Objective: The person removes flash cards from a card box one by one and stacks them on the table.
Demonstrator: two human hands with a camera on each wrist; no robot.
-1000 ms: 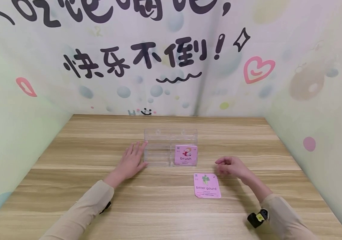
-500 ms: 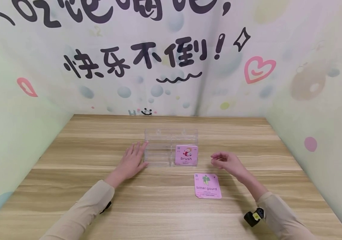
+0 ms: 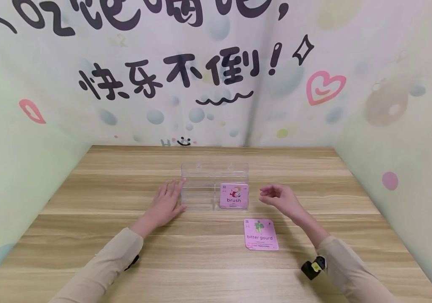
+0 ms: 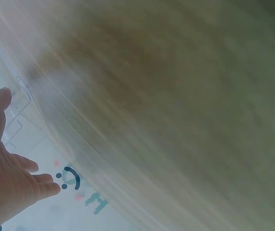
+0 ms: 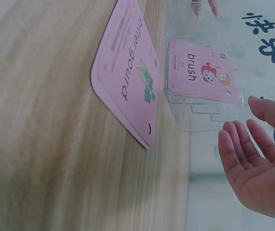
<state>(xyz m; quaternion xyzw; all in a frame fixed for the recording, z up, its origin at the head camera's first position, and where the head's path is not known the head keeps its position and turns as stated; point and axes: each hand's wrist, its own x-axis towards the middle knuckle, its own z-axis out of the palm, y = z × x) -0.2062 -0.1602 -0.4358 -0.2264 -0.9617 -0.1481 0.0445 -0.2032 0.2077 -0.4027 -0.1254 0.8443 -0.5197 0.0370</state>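
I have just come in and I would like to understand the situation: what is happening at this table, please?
A person has the left hand at the left edge of a clear holder, apparently touching it. The right hand, holding nothing, hovers off its right side with fingers slightly bent. A pink "brush" card stands in the right compartment; no card shows in the left one. The "bitter gourd" card lies flat on the table, in front.

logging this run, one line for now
left hand: at clear plastic rack; right hand: empty; pink square brush card: in rack; pink square bitter gourd card: on wooden table
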